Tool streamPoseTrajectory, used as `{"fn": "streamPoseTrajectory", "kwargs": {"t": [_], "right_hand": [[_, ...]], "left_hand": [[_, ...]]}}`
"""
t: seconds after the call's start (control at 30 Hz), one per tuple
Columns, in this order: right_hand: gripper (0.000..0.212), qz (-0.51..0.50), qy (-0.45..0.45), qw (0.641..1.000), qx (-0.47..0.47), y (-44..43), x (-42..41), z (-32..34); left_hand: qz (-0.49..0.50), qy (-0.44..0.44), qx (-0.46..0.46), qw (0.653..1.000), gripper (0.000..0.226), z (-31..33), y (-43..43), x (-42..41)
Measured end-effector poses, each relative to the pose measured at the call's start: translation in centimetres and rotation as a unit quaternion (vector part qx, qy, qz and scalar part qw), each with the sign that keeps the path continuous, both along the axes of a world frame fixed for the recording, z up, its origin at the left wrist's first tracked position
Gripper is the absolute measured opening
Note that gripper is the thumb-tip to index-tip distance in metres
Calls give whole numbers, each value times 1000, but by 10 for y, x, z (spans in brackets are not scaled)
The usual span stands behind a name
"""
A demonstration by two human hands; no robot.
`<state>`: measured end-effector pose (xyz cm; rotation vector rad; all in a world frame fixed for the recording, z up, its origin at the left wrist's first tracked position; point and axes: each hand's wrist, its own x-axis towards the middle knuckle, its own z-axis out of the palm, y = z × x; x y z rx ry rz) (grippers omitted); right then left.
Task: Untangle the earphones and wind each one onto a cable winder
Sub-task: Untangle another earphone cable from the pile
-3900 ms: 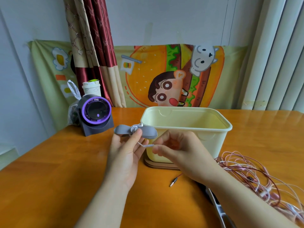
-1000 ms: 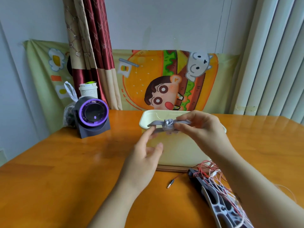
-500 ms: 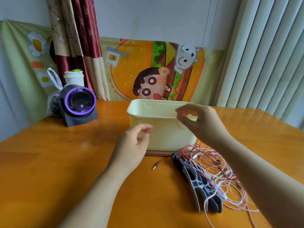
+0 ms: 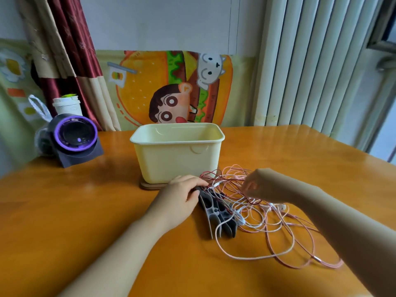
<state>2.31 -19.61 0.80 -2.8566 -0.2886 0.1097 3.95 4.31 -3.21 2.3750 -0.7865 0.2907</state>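
A tangle of pink, white and red earphone cables [image 4: 267,219] lies on the wooden table, right of centre. Partly under it sits a stack of grey cable winders [image 4: 216,215]. My left hand [image 4: 182,196] is at the far end of that stack, fingers and thumb curled round the top of a winder. My right hand [image 4: 263,185] is over the tangle's far side, fingertips curled down and pinching cable strands. Just behind both hands stands a pale yellow plastic tub [image 4: 177,156]; its inside is hidden from here.
The tub rests on a wooden coaster [image 4: 150,186]. A dark device with a purple ring [image 4: 75,138], a paper cup [image 4: 67,106] and a plastic bag stand at the back left. Bare tabletop lies left of and in front of my arms.
My right hand held the wound winder over the tub and let it go. Both hands then came down to the winder stack and the tangle. The view shifted right.
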Motion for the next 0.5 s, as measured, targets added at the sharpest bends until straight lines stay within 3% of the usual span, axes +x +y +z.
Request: {"fn": "streamPoseTrajectory", "kwargs": {"t": [0.17,0.5], "right_hand": [[21,-6,-41,999,-34,17,17,-11],[54,13,-58,990,-127,32,40,-24]], "left_hand": [[-6,36,94,995,42,-12,-20,-13],[35,9,59,998,42,-34,-20,-24]]}}
